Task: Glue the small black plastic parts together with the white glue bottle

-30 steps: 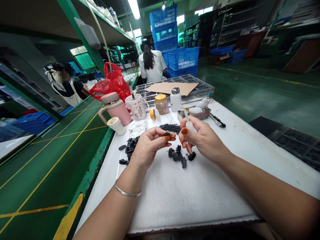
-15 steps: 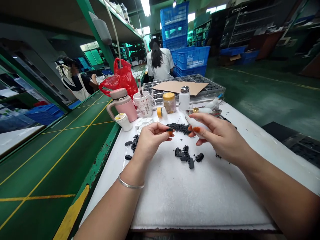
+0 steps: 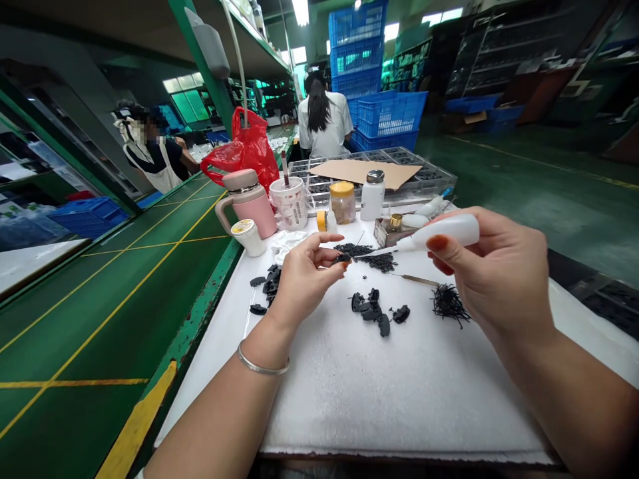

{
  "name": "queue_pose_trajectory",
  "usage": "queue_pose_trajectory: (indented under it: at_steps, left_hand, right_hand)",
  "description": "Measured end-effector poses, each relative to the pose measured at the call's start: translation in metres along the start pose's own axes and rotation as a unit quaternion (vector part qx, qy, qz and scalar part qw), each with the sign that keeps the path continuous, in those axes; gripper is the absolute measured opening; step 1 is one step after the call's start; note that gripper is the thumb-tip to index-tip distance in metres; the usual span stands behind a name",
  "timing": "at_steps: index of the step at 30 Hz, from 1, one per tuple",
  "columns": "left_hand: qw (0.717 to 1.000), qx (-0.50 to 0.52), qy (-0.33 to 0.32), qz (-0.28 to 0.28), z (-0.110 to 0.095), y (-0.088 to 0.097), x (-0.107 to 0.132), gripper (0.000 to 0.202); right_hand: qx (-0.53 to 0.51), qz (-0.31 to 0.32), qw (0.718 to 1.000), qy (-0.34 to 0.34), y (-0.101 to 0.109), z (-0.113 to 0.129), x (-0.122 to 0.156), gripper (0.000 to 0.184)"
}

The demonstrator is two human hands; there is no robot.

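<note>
My left hand (image 3: 312,273) pinches a small black plastic part (image 3: 341,259) between thumb and fingers. In my right hand (image 3: 492,266) is a white glue bottle (image 3: 449,233), tilted with its long thin nozzle pointing left. The nozzle tip is at or very close to the black part; whether they touch I cannot tell. Below the hands lies a loose group of black plastic pieces (image 3: 370,310). More black pieces (image 3: 272,283) are partly hidden behind my left wrist. A heap of tiny black parts (image 3: 377,261) sits under the nozzle, and thin black pins (image 3: 448,303) lie by my right hand.
A thin tool with a brown handle (image 3: 420,279) lies on the white table (image 3: 389,392). Along the back stand a pink mug (image 3: 254,211), a white cup (image 3: 289,205), a yellow-lidded jar (image 3: 342,203) and a white pump bottle (image 3: 373,196). A green conveyor (image 3: 124,313) runs at left.
My right hand has turned and moved right, bringing the glue bottle level with its nozzle toward the black part. My left index finger has lifted; the left hand stays in place.
</note>
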State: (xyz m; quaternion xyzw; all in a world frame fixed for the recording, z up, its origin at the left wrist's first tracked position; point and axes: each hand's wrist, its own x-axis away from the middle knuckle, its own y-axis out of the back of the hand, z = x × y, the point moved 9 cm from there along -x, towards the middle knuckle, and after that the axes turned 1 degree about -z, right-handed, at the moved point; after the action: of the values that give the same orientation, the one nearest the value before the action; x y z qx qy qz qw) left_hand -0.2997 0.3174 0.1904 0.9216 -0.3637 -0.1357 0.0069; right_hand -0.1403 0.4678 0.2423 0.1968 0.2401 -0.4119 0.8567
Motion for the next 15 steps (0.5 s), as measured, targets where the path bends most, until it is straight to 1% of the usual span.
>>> queue_pose_trajectory:
  at_steps: [2,5,12,15]
  left_hand:
    - [1.000,-0.019,-0.008,-0.010,-0.003,0.001,0.001,0.050]
    - [0.998,-0.049,-0.028,-0.016,-0.009,0.001,0.004,0.057]
    - [0.986,-0.151,-0.073,0.011,-0.019,-0.008,0.010,0.061]
    - [0.982,-0.166,-0.083,0.016,-0.021,-0.010,0.011,0.060]
  right_hand:
    - [-0.008,0.002,1.000,0.011,-0.003,0.004,0.002,0.016]
    - [-0.005,0.011,1.000,0.023,-0.007,0.008,0.005,0.016]
    - [0.015,0.029,0.999,0.021,-0.013,0.008,0.007,0.017]
    - [0.022,0.026,0.999,0.024,-0.012,0.009,0.007,0.016]
